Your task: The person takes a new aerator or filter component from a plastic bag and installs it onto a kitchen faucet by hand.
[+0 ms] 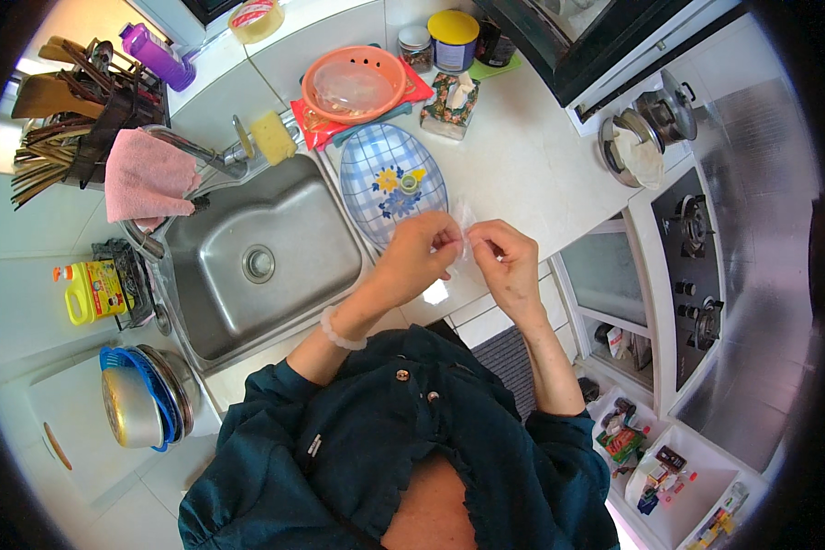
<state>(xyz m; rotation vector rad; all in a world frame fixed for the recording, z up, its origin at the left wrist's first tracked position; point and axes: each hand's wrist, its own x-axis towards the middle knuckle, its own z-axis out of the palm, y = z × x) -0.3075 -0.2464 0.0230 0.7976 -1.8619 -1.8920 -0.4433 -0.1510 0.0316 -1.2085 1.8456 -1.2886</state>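
Both hands meet over the near edge of the white counter (532,156). Between their fingertips is a thin, see-through piece of plastic (466,218), perhaps a small bag; its full shape is hard to make out. My left hand (417,254) pinches it from the left, and my right hand (511,272) pinches it from the right. Just beyond the left hand lies an oval blue-and-white checked tray (362,174) with a flower pattern. On the tray sits a small pale-green ring (409,184), possibly a tape roll.
A steel sink (312,266) lies to the left, with a pink cloth (151,174) over its tap. Behind the tray are an orange basket (399,87), a tissue pack (449,108) and a yellow-lidded tin (454,41). A gas hob (683,266) is at right, above an open drawer (692,495).
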